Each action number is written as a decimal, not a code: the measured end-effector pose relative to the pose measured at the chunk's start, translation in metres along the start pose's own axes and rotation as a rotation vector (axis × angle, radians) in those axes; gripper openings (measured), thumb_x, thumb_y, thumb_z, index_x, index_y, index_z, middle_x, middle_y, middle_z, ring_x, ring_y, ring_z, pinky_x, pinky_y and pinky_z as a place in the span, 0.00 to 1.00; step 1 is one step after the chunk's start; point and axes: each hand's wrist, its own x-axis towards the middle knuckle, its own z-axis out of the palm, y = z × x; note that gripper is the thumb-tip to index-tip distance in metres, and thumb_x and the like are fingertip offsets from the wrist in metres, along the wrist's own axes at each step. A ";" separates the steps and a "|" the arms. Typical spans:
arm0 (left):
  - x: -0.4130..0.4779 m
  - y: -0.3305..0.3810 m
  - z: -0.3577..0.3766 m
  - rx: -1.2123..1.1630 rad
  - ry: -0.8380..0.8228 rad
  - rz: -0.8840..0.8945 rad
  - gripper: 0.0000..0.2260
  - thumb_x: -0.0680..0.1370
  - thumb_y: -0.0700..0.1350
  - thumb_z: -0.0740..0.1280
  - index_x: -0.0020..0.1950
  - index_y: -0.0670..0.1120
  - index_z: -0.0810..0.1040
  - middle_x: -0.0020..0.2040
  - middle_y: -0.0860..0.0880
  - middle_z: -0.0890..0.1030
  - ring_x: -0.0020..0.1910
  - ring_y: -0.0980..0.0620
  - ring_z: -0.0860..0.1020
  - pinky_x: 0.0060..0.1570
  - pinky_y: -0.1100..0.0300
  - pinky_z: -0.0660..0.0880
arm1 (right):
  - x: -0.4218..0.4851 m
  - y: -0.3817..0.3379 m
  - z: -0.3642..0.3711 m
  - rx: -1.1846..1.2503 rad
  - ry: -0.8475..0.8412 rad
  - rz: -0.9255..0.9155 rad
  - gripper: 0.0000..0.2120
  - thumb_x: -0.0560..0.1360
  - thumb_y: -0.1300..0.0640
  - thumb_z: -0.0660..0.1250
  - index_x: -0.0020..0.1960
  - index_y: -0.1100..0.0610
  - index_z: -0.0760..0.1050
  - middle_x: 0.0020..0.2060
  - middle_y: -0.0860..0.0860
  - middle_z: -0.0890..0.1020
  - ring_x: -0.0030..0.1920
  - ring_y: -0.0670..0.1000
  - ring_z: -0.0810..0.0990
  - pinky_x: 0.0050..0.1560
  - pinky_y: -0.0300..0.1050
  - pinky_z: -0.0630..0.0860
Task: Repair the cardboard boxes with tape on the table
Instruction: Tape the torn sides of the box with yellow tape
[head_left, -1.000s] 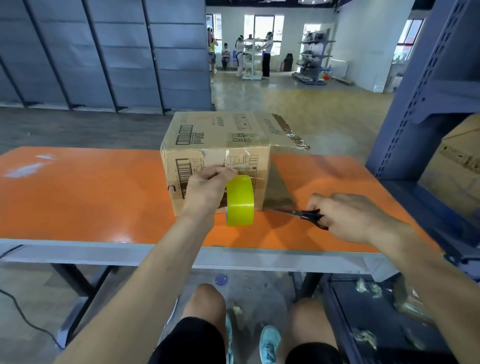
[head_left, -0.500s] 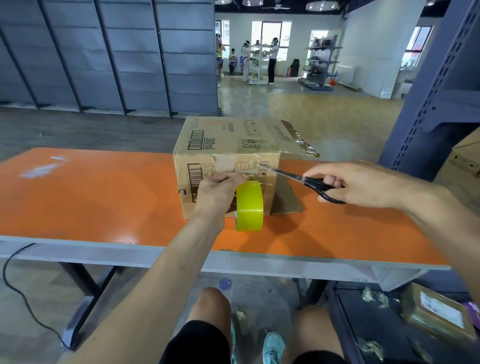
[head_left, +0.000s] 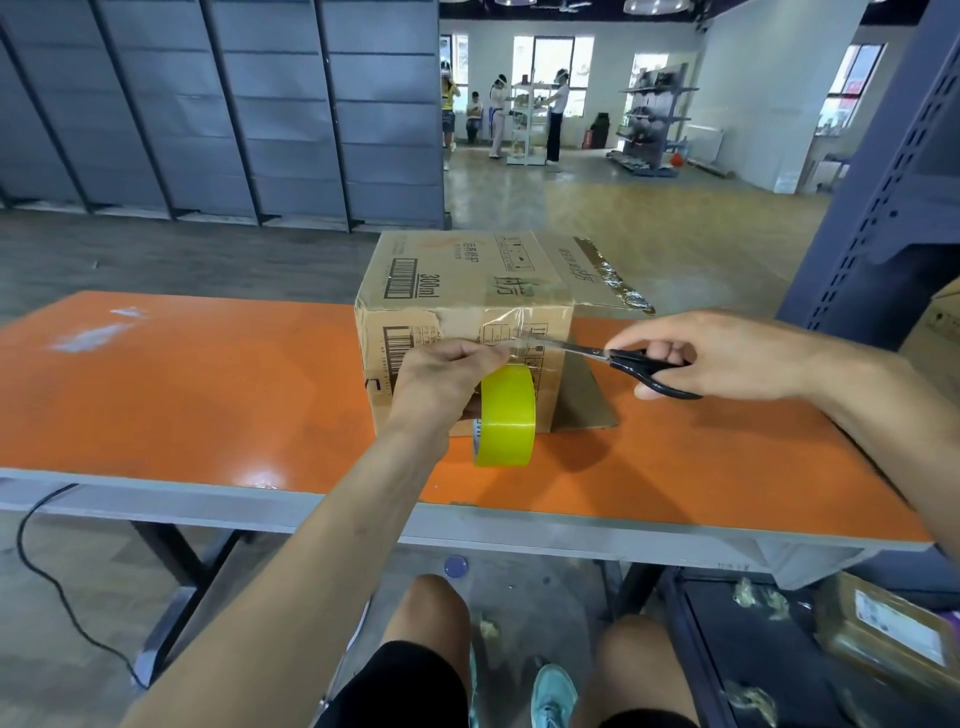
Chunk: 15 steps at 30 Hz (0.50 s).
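Grips tape roll in left hand, near side of cardboard box on surface; curls right hand round scissors, blade tips just beside left hand.

Head view looks forward-down, close over the table; edges seemingly warped.

Left grip, right grip, both curled.
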 end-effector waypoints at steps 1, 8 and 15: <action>0.000 0.000 0.000 0.005 0.002 0.002 0.04 0.76 0.43 0.76 0.43 0.43 0.85 0.34 0.51 0.85 0.28 0.57 0.81 0.28 0.65 0.76 | 0.001 -0.001 -0.001 0.013 -0.003 -0.003 0.19 0.74 0.48 0.75 0.60 0.30 0.76 0.43 0.44 0.79 0.43 0.45 0.75 0.46 0.38 0.71; 0.003 0.002 0.001 0.027 0.009 -0.017 0.05 0.76 0.43 0.76 0.41 0.43 0.85 0.32 0.49 0.84 0.27 0.55 0.81 0.27 0.65 0.76 | 0.006 -0.004 -0.006 0.047 -0.011 0.007 0.20 0.74 0.49 0.76 0.60 0.29 0.76 0.42 0.43 0.78 0.37 0.39 0.74 0.43 0.38 0.70; 0.004 0.003 0.000 0.023 -0.003 -0.042 0.06 0.75 0.43 0.77 0.47 0.40 0.86 0.33 0.49 0.85 0.27 0.55 0.81 0.28 0.65 0.77 | 0.007 -0.006 -0.013 0.099 -0.006 0.000 0.19 0.74 0.53 0.76 0.59 0.33 0.80 0.32 0.43 0.77 0.33 0.41 0.72 0.40 0.39 0.68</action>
